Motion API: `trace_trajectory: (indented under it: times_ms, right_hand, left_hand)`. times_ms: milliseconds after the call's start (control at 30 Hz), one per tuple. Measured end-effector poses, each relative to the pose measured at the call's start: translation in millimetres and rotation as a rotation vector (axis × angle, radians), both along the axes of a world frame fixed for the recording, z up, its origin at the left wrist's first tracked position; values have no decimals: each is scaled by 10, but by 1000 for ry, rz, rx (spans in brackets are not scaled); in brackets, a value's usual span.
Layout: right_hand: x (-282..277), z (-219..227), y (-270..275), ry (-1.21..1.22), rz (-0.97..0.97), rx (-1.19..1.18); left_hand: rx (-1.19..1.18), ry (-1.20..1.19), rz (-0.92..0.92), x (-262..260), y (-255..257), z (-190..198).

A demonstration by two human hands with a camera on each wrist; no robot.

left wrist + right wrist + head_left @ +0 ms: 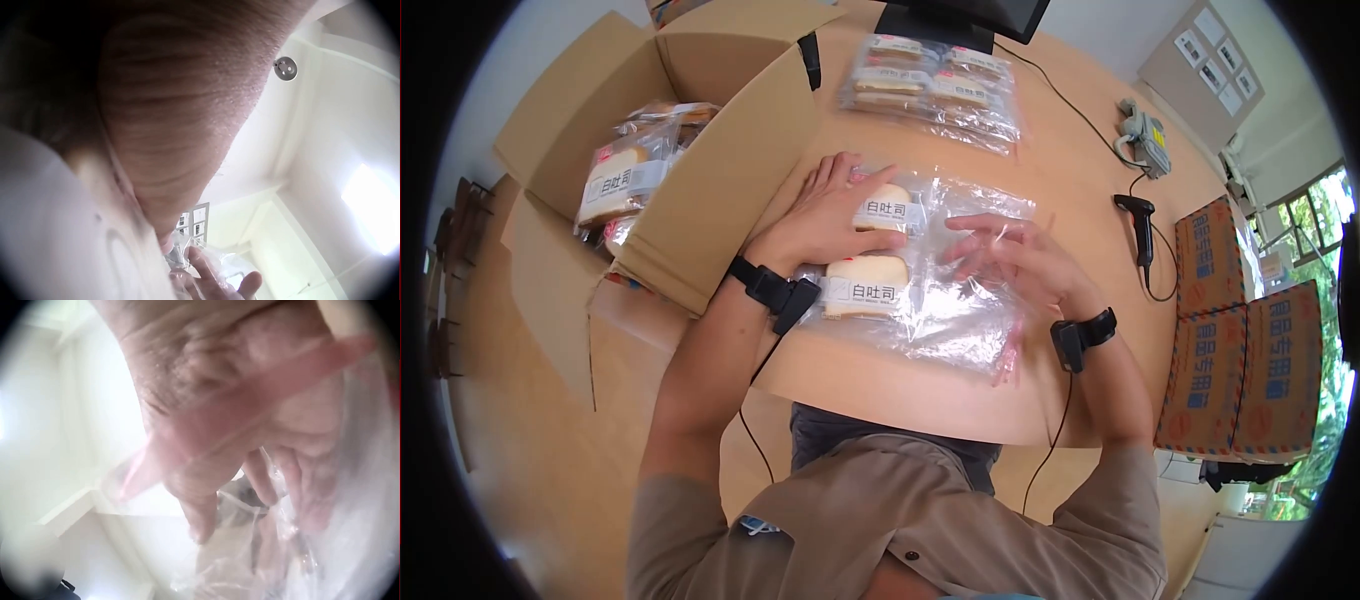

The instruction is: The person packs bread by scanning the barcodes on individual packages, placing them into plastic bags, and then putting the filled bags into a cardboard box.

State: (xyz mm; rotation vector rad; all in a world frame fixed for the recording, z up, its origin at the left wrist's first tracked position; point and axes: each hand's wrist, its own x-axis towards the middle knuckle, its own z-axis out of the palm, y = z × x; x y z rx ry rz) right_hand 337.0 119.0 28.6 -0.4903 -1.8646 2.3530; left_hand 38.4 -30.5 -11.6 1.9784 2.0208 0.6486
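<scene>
My left hand (832, 222) lies with spread fingers over the left side of a large clear plastic bag (960, 320) on the table. Inside that bag, two packs of white sliced bread sit one above the other, an upper pack (885, 209) beside the fingers and a lower pack (866, 288) below the thumb. My right hand (1025, 262) is over the bag's loose right half, fingers extended and touching the crinkled film. In the right wrist view, a pink strip (219, 409) of the bag crosses in front of the right palm, and film bunches around the fingertips.
An open cardboard box (735, 170) with more bread packs (615, 185) stands at the left. Filled bags of bread (930, 90) lie at the back, near a monitor (960, 20). A telephone (1145, 140), a barcode scanner (1138, 230) and printed cartons (1215, 330) are at the right.
</scene>
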Motion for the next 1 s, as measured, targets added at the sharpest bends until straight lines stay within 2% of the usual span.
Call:
trace_trajectory:
  times_ms: [33, 167, 233, 267, 333, 367, 433, 667, 733, 867, 1000]
  right_hand:
    - [-35, 37, -18, -22, 37, -147]
    - [-132, -149, 109, -13, 64, -209]
    - [-145, -293, 179, -75, -18, -12]
    - [-187, -254, 156, -75, -14, -11]
    - [-264, -158, 85, -206, -75, 192]
    - [-302, -88, 38, -205, -72, 192]
    - [-375, 41, -67, -360, -132, 229]
    - [-665, -45, -86, -388, -128, 255]
    - [-696, -142, -41, -394, -87, 161]
    - [-700, -63, -128, -435, -86, 185]
    - [-567, -118, -105, -359, -82, 269]
  left_hand:
    - [5, -5, -1, -2, 1, -9]
    - [35, -11, -6, -20, 12, -63]
    - [45, -2, -3, -12, 11, -72]
    - [56, 7, -2, -13, 11, -76]
    - [51, 6, 3, -19, 20, -100]
    - [46, 5, 5, -23, 24, -113]
    - [47, 7, 9, -27, 27, -133]
    - [67, 37, -13, -16, 26, -115]
    - [77, 46, -13, -20, 35, -154]
    - [78, 33, -15, -24, 31, -153]
    - [72, 38, -12, -33, 23, -139]
